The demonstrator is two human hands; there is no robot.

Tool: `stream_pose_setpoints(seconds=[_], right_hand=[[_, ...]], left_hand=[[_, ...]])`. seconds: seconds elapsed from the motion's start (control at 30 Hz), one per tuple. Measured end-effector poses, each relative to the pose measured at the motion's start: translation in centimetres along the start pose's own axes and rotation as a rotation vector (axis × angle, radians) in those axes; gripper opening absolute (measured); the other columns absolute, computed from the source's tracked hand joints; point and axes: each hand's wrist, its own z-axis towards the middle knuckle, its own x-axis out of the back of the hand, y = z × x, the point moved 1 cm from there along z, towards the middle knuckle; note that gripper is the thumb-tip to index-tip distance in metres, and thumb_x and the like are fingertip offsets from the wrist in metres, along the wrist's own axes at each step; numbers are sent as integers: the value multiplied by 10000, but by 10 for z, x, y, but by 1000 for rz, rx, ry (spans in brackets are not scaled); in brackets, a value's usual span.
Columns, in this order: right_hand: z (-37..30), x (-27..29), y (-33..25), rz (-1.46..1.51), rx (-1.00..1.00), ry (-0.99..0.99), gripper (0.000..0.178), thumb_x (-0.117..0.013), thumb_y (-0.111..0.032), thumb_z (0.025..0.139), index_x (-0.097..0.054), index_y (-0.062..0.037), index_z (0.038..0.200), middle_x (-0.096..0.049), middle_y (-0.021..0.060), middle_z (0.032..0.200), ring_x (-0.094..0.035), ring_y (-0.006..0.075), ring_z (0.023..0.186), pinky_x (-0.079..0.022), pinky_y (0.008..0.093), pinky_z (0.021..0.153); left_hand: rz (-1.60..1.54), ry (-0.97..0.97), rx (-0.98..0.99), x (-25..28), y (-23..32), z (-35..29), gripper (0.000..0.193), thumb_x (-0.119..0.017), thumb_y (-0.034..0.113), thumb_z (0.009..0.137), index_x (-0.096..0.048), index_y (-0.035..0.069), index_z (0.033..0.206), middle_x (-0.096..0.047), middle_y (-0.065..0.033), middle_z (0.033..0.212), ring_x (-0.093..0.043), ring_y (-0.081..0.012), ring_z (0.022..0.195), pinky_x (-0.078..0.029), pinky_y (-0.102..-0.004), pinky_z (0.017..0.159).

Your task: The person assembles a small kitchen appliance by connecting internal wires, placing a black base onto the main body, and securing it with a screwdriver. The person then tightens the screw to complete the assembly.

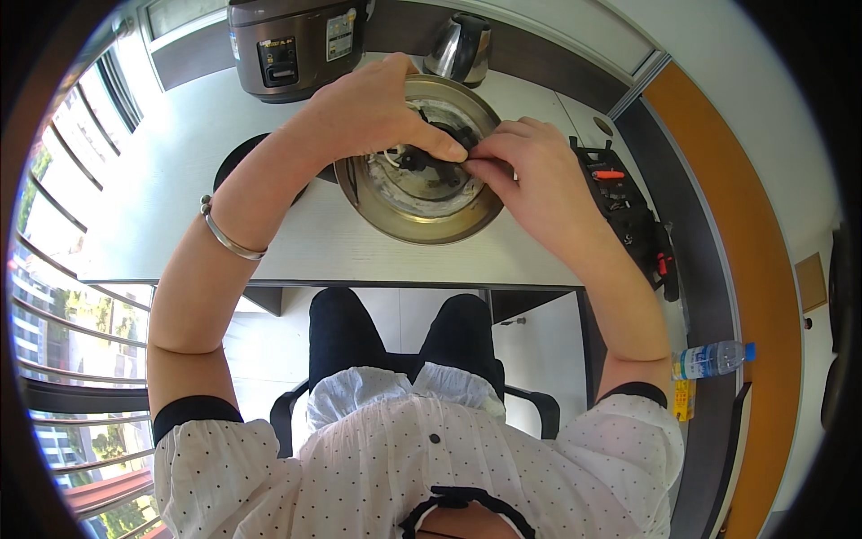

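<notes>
A round, brass-coloured metal housing (pixel 422 231) lies on the white desk in front of me, its hollow side up. Inside are a dark centre part (pixel 426 180), whitish residue and a short white wire (pixel 391 159). My left hand (pixel 377 106) reaches over the housing's far left rim and grips it, thumb stretched inward to the dark part. Most of its other fingers are hidden. From the right, my right hand (pixel 530 166) pinches thumb and forefinger together beside my left thumb tip. Whatever sits in that pinch is too small to make out.
At the back stand a brown cooker (pixel 301 49) and a steel kettle (pixel 460 49). A black disc (pixel 241 160) lies partly behind my left forearm. On the right is a black tool case (pixel 628 211) with red-handled tools. A water bottle (pixel 709 361) is beyond my right elbow.
</notes>
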Motion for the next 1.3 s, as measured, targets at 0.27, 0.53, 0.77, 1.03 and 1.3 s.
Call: stream_pose_setpoints(seconds=[0.27, 0.53, 0.77, 1.03, 1.3], right_hand=[[-5, 5, 5, 4, 45, 92, 85, -663, -98, 764, -703, -47, 819, -624, 70, 805, -562, 270, 833, -427, 390, 769], [-12, -1, -3, -21, 38, 75, 166, -641, -45, 718, -718, -37, 864, -592, 82, 859, -537, 268, 872, -418, 388, 800], [-18, 4, -14, -76, 38, 29, 188, -643, -49, 703, -710, -8, 874, -577, 85, 863, -521, 269, 861, -405, 387, 790], [-21, 0, -19, -87, 23, 31, 203, -643, -56, 693, -690, 0, 883, -570, 93, 866, -514, 273, 878, -397, 390, 794], [-21, 4, -21, -91, 12, 66, 210, -637, -55, 701, -684, 9, 895, -567, 103, 867, -512, 276, 879, -396, 393, 796]], left_hand=[[19, -7, 3, -1, 2, 1, 906, -864, 423, 528, -513, -68, 1204, -621, -193, 1090, -605, -262, 1025, -452, -318, 897], [3, -3, -3, 1, 2, -1, 930, -863, 447, 528, -507, -64, 1219, -620, -194, 1091, -604, -268, 1030, -451, -321, 898], [11, -1, 3, 2, 3, -3, 939, -864, 465, 523, -510, -56, 1219, -619, -195, 1099, -604, -272, 1036, -452, -322, 898], [-3, -9, -14, 3, 2, -3, 941, -864, 457, 529, -500, -64, 1222, -616, -206, 1102, -602, -284, 1042, -451, -329, 901], [-18, -14, 2, 2, 1, -1, 949, -873, 447, 521, -497, -62, 1227, -613, -202, 1109, -595, -286, 1053, -447, -327, 905]])
